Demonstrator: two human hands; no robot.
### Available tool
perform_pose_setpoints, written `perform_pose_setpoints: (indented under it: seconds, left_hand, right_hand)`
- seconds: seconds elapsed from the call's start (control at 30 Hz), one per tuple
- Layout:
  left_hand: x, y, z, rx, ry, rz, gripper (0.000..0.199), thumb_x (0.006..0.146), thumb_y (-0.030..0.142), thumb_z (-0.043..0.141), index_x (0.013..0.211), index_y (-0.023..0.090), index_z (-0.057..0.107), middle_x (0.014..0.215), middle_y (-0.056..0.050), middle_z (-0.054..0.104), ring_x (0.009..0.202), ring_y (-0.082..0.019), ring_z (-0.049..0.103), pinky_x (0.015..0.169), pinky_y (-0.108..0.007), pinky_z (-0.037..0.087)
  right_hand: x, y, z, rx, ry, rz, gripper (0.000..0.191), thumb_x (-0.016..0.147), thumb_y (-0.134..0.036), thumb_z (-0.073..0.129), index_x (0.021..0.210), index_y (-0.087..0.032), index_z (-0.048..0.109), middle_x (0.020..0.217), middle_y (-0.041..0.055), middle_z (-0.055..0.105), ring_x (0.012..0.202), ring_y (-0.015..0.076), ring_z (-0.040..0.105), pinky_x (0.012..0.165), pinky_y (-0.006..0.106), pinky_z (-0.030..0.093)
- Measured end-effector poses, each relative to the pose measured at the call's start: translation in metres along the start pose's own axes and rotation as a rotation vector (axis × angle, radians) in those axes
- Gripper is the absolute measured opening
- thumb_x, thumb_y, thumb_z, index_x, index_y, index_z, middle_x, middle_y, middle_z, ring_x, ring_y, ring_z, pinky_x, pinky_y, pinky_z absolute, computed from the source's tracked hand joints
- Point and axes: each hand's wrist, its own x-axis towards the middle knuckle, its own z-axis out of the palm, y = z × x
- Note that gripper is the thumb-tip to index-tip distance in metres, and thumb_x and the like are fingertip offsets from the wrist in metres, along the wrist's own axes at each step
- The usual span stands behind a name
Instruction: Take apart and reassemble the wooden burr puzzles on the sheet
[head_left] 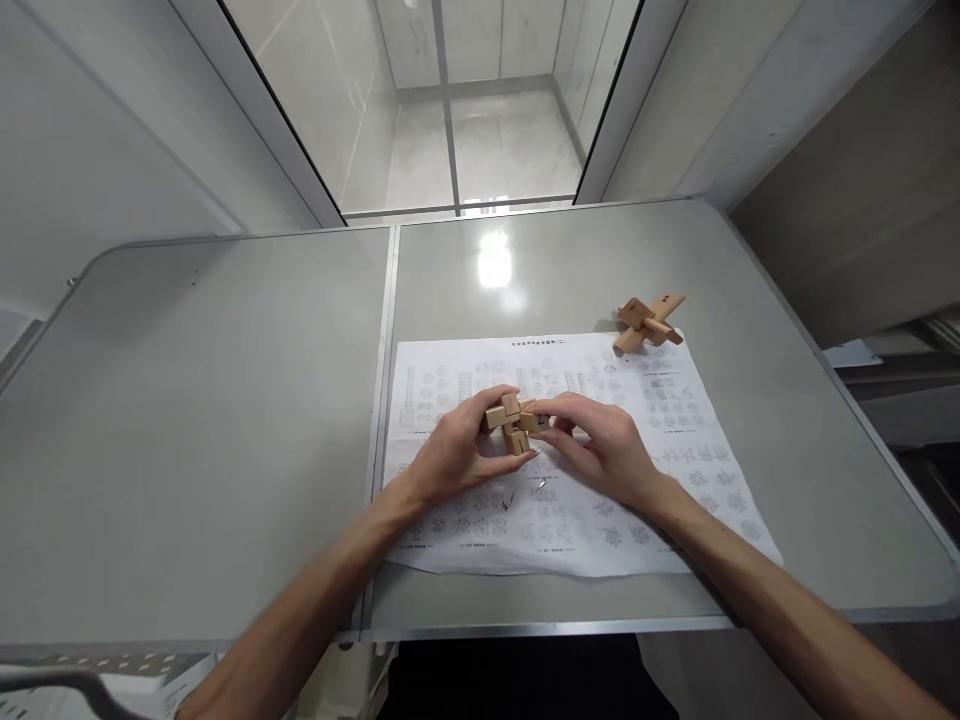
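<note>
Between both hands, above the printed paper, is a wooden interlocking puzzle [516,440] made of several short blocks, some with dark numbers on their ends. My left hand [459,445] grips it from the left, with thumb below and fingers above. From the right, my right hand [600,440] pinches a block of it marked with a number between thumb and index finger. How the inner blocks fit together is hidden. A second wooden puzzle [646,325], built of crossed pieces with numbers, rests near the paper's upper right corner.
The large instruction sheet [585,550] with rows of small diagrams lies under my hands. The grey folding table [262,420] has a metal seam [384,330] left of the paper. A glass-paned door or window [480,130] stands behind the table, with a wall at the left.
</note>
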Motion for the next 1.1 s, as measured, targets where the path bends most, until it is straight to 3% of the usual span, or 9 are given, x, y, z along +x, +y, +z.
perform_pose_setpoints:
  seconds: [0.47,0.77,0.9,1.0,1.1]
  left_hand:
    - [0.001,-0.002,-0.001,0.018,-0.029,0.029,0.067,0.087,0.04,0.088,0.145,0.027,0.057,0.112,-0.006,0.073,0.088,-0.019,0.07,0.074,-0.031,0.061]
    - [0.002,0.0,0.002,0.044,0.029,0.06,0.067,0.085,0.041,0.089,0.142,0.023,0.06,0.109,-0.005,0.075,0.081,-0.014,0.065,0.069,-0.026,0.055]
    - [0.003,0.004,0.001,0.114,0.081,0.113,0.067,0.083,0.041,0.092,0.14,0.025,0.062,0.105,-0.003,0.076,0.077,-0.014,0.063,0.08,-0.033,0.057]
    - [0.006,0.008,-0.002,0.164,0.103,0.156,0.066,0.081,0.042,0.094,0.138,0.026,0.064,0.106,-0.004,0.074,0.086,-0.019,0.066,0.091,-0.04,0.058]
    - [0.01,0.011,-0.006,0.116,0.101,0.157,0.065,0.082,0.043,0.093,0.138,0.027,0.064,0.118,-0.008,0.07,0.104,-0.024,0.068,0.092,-0.04,0.059]
  right_hand:
    - [0.0,0.0,-0.001,-0.033,0.008,-0.092,0.028,0.108,-0.015,0.062,0.134,-0.026,0.066,0.093,0.0031,0.074,0.069,0.015,0.065,0.056,0.026,0.053]
    - [0.004,-0.01,0.004,0.03,0.078,-0.022,0.026,0.105,-0.013,0.065,0.127,-0.027,0.071,0.098,0.005,0.073,0.072,0.0162,0.063,0.057,0.028,0.055]
    - [0.002,-0.012,0.005,0.032,0.084,-0.001,0.029,0.105,-0.013,0.064,0.127,-0.029,0.072,0.099,0.0054,0.074,0.076,0.018,0.066,0.055,0.028,0.054]
    - [0.001,-0.012,0.006,0.046,0.088,0.025,0.026,0.105,-0.015,0.065,0.125,-0.029,0.073,0.093,0.0041,0.073,0.072,0.0181,0.063,0.056,0.03,0.054]
    - [0.003,-0.012,0.006,0.088,0.098,0.071,0.021,0.105,-0.02,0.066,0.122,-0.029,0.073,0.091,0.0037,0.071,0.073,0.0188,0.062,0.062,0.033,0.056]
